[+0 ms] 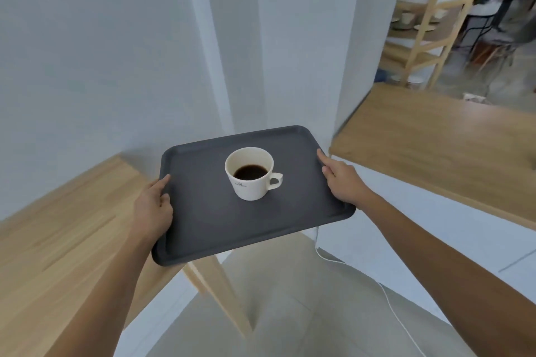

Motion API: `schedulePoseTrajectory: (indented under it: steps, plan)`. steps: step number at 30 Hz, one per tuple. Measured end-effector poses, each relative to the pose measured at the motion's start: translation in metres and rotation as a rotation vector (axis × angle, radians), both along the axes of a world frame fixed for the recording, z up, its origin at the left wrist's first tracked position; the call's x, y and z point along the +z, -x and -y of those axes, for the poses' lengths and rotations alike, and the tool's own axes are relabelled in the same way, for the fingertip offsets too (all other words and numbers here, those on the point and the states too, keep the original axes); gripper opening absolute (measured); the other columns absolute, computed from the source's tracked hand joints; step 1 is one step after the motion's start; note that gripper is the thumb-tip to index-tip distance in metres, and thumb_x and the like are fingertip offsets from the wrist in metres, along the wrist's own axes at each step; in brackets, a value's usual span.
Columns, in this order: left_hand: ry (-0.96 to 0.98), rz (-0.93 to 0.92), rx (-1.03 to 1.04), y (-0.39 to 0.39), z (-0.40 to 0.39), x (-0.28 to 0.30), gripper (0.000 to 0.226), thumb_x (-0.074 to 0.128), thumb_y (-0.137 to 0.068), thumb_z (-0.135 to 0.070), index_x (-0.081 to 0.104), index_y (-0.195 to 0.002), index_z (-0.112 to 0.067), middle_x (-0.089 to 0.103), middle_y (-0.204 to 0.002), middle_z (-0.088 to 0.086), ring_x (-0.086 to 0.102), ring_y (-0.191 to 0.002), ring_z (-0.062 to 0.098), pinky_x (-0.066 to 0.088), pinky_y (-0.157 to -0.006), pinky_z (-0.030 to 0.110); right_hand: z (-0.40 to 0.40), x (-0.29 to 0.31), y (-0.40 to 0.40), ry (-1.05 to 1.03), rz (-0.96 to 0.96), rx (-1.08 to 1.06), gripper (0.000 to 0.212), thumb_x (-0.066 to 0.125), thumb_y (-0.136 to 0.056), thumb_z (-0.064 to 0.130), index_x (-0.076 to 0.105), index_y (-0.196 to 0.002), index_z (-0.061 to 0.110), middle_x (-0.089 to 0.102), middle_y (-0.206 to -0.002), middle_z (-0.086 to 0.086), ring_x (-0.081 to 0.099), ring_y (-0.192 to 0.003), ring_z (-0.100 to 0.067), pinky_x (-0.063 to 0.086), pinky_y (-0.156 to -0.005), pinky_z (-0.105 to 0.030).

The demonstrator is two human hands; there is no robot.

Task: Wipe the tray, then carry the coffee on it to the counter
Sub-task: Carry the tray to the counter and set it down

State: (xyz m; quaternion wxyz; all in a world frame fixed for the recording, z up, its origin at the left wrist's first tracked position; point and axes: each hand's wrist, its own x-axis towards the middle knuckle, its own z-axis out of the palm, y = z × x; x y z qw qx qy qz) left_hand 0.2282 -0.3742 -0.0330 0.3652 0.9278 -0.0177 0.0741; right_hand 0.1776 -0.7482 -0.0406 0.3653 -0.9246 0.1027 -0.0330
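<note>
A dark grey tray is held in the air, level, in the middle of the head view. On it stands a white cup of black coffee, upright, its handle pointing right. My left hand grips the tray's left edge, thumb on top. My right hand grips the right edge, fingers along the rim. The wooden counter lies to the right, a little beyond the tray.
A wooden table with a slanted leg sits at the left, under the tray's left corner. White walls and a pillar stand straight ahead. A white cable hangs below. Wooden shelves with dishes are at the far right.
</note>
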Motion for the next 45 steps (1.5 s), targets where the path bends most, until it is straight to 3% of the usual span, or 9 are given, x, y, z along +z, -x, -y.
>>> schedulePoseTrajectory:
  steps: [10,14,22,25,31,38,45]
  plan:
    - [0.069,-0.009,-0.265,-0.049,0.214,-0.023,0.05,0.037,-0.093,0.001,0.048,-0.139,-0.015,0.049,-0.143,0.01,0.043,-0.132,0.03,0.032,-0.111,0.04,0.19,-0.007,0.055,-0.074,0.034,-0.261,0.049,0.03,-0.102,0.012,0.024,-0.15,0.021,0.035,-0.153,-0.003,0.035,-0.138,-0.025,0.028,-0.1,-0.023]
    - [0.088,-0.04,-0.371,-0.064,0.289,-0.034,0.05,0.037,-0.093,0.001,0.048,-0.138,-0.016,0.05,-0.143,0.01,0.044,-0.131,0.03,0.033,-0.111,0.041,0.246,-0.015,0.077,-0.076,0.017,-0.373,0.049,0.03,-0.102,0.013,0.022,-0.15,0.022,0.036,-0.153,-0.007,0.036,-0.137,-0.028,0.031,-0.105,-0.03]
    - [0.119,-0.115,-0.595,-0.111,0.419,-0.063,0.049,0.038,-0.093,0.0,0.048,-0.138,-0.017,0.052,-0.141,0.009,0.046,-0.13,0.029,0.034,-0.111,0.042,0.323,-0.046,0.1,-0.033,-0.056,-0.606,0.05,0.029,-0.102,0.014,0.02,-0.15,0.022,0.059,-0.123,-0.015,0.054,-0.111,-0.032,0.039,-0.089,-0.033]
    - [0.147,-0.139,-0.671,-0.128,0.462,-0.074,0.048,0.039,-0.094,0.0,0.048,-0.138,-0.015,0.052,-0.141,0.01,0.046,-0.129,0.03,0.034,-0.111,0.041,0.346,-0.059,0.1,-0.036,-0.077,-0.689,0.05,0.028,-0.102,0.016,0.02,-0.15,0.025,0.054,-0.133,-0.014,0.051,-0.117,-0.032,0.038,-0.098,-0.036]
    - [0.176,-0.159,-0.831,-0.17,0.538,-0.09,0.048,0.039,-0.094,0.0,0.049,-0.137,-0.019,0.049,-0.143,0.003,0.043,-0.133,0.025,0.034,-0.111,0.039,0.387,-0.075,0.085,-0.062,-0.091,-0.829,0.05,0.028,-0.102,0.016,0.019,-0.15,0.028,0.054,-0.131,-0.014,0.051,-0.113,-0.032,0.034,-0.088,-0.03]
    - [0.144,-0.235,-0.873,-0.195,0.607,-0.106,0.049,0.039,-0.095,-0.001,0.046,-0.14,-0.02,0.048,-0.144,0.001,0.044,-0.132,0.021,0.035,-0.111,0.036,0.436,-0.1,0.07,-0.093,-0.152,-0.917,0.05,0.029,-0.102,0.016,0.02,-0.15,0.029,0.06,-0.121,-0.018,0.054,-0.102,-0.032,0.038,-0.084,-0.032]
    - [0.133,-0.27,-0.85,-0.221,0.671,-0.135,0.049,0.041,-0.094,0.001,0.046,-0.14,-0.017,0.056,-0.132,0.019,0.05,-0.124,0.035,0.039,-0.107,0.045,0.498,-0.128,0.047,-0.111,-0.197,-0.935,0.052,0.03,-0.101,0.017,0.019,-0.149,0.032,0.064,-0.098,-0.021,0.058,-0.086,-0.033,0.041,-0.077,-0.033]
